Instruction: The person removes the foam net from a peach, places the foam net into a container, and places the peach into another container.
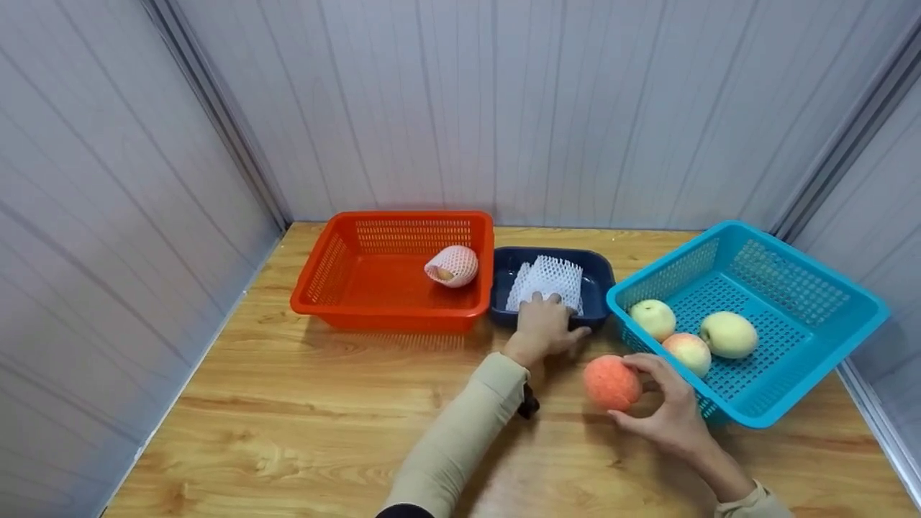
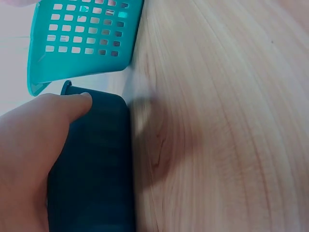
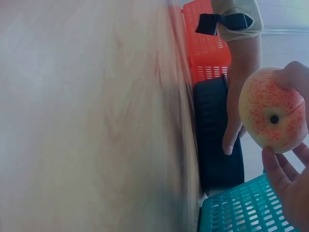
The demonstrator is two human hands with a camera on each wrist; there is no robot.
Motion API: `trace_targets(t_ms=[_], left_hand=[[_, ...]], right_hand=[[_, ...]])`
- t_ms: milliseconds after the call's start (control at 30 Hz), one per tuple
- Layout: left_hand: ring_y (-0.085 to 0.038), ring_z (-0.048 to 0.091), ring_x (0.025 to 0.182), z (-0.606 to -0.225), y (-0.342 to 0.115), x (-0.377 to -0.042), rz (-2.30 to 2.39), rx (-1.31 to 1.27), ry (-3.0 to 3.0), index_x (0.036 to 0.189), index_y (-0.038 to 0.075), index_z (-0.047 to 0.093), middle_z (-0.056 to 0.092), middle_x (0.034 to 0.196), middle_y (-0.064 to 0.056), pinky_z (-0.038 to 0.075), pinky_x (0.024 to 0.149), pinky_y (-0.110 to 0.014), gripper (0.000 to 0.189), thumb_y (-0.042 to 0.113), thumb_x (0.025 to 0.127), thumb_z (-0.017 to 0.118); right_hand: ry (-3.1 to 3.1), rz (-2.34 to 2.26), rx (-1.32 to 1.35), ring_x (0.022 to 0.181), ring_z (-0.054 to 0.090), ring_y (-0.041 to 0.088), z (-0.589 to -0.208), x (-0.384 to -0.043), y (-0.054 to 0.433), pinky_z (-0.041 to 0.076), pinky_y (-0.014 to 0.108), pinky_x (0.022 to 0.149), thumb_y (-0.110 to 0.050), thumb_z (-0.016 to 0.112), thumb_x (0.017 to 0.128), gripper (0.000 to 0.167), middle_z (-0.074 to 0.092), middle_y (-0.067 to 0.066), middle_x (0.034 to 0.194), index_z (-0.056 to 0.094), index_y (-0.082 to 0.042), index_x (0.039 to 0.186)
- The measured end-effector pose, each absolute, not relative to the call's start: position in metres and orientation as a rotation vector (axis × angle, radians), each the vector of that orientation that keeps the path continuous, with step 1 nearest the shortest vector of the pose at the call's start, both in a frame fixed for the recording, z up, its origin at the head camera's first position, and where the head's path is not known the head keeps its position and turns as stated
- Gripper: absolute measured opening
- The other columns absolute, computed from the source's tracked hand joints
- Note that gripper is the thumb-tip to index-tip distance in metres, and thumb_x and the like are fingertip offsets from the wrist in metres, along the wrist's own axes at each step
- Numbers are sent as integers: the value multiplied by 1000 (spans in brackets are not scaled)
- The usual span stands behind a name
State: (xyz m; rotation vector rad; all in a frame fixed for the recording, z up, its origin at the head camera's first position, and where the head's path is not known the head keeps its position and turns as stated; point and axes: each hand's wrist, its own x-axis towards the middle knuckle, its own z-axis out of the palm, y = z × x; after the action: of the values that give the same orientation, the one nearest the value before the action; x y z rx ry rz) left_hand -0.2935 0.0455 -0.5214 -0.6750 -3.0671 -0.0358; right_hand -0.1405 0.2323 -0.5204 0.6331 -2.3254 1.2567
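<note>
My right hand (image 1: 673, 414) pinches a peach (image 1: 610, 383) between thumb and fingers, above the table just left of the blue basket. In the right wrist view the peach (image 3: 273, 111) shows red speckles on pale yellow and a dark dimple. My left hand (image 1: 543, 327) reaches over the near rim of a small navy basin (image 1: 597, 284), its fingertips at white foam net sleeves (image 1: 554, 277) lying inside. The left thumb (image 2: 79, 104) is spread apart along the basin's rim; the fingers are hidden in the left wrist view.
A blue basket (image 1: 806, 360) on the right holds three pale peaches (image 1: 729, 335). The orange basket (image 1: 392, 320) on the left contains one fruit in a pinkish foam net (image 1: 455, 265). White panel walls (image 1: 460, 108) enclose the wooden table (image 1: 302, 432) behind and at both sides.
</note>
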Motion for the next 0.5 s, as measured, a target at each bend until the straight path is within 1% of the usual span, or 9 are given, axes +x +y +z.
trace_targets(t_ms=[100, 200, 367, 500], left_hand=[[-28, 51, 101, -521, 45, -293, -43, -668, -3071, 118, 30, 70, 59, 116, -1, 46, 82, -46, 56, 71, 88, 46], [-29, 51, 102, -521, 45, -292, -48, -660, -3076, 116, 29, 71, 60, 115, -2, 46, 82, -46, 56, 71, 88, 46], [-30, 50, 104, -519, 46, -294, -57, -659, -3075, 117, 27, 70, 59, 118, -2, 46, 85, -49, 62, 73, 89, 39], [-30, 51, 106, -519, 45, -295, -64, -699, -3053, 124, 27, 66, 58, 121, -3, 45, 88, -51, 65, 73, 90, 36]], right_hand=[[-2293, 1274, 676, 93, 62, 16, -510, -136, 225, 53, 20, 70, 2, 93, 53, 77, 59, 16, 117, 59, 1, 122], [-2272, 1289, 696, 90, 63, 19, -498, -131, 219, 54, 21, 68, 6, 92, 53, 74, 58, 19, 115, 59, 5, 119], [-2250, 1257, 713, 92, 61, 17, -488, -131, 215, 52, 18, 73, 7, 91, 51, 75, 59, 19, 114, 59, 5, 119], [-2240, 1243, 722, 97, 59, 13, -482, -132, 217, 50, 16, 78, 7, 91, 50, 78, 59, 17, 116, 59, 3, 121]])
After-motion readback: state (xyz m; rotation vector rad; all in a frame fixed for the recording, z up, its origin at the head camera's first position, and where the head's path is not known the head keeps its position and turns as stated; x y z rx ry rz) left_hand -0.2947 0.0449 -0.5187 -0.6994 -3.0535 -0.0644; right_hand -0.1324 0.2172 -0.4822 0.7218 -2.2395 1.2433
